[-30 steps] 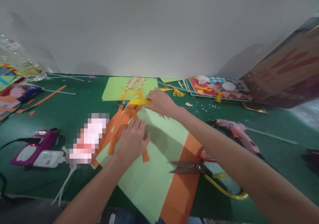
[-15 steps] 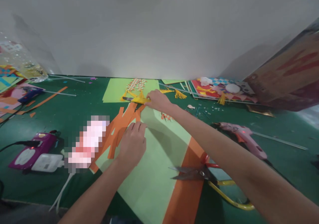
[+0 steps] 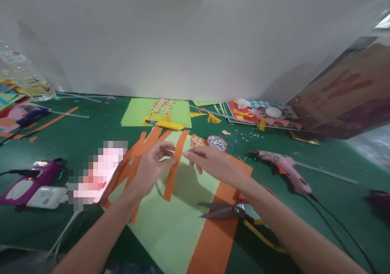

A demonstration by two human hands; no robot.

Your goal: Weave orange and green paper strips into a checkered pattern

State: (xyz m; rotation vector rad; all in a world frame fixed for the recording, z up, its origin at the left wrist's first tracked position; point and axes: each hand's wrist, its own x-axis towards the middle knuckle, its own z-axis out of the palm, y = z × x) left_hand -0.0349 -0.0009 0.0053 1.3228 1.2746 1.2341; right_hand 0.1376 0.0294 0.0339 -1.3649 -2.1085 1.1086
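Note:
An orange paper strip (image 3: 174, 177) is raised at a slant over the pale green sheet (image 3: 170, 229). My left hand (image 3: 154, 164) pinches its left edge between thumb and fingers. On the other side, my right hand (image 3: 213, 162) has its fingertips just beside the strip, loosely bent and apart, with nothing visible in them. More orange strips (image 3: 149, 144) lie overlapping under and left of my left hand. A yellow box cutter (image 3: 170, 125) lies beyond both hands. Scissors (image 3: 222, 211) with parted blades rest under my right forearm, across an orange sheet (image 3: 210, 245).
To the right lies a pink glue gun (image 3: 286, 166) with its cord. A phone (image 3: 102, 172) and a purple power strip (image 3: 32, 180) are at left. Papers with yellow tassels (image 3: 213, 117) sit along the grey wall (image 3: 183, 38). A round speckled piece (image 3: 217, 143) lies behind my right hand.
My right hand has let go of the box cutter and come back toward my left hand. An orange strip has been lifted into my left hand's pinch. The view has shifted slightly.

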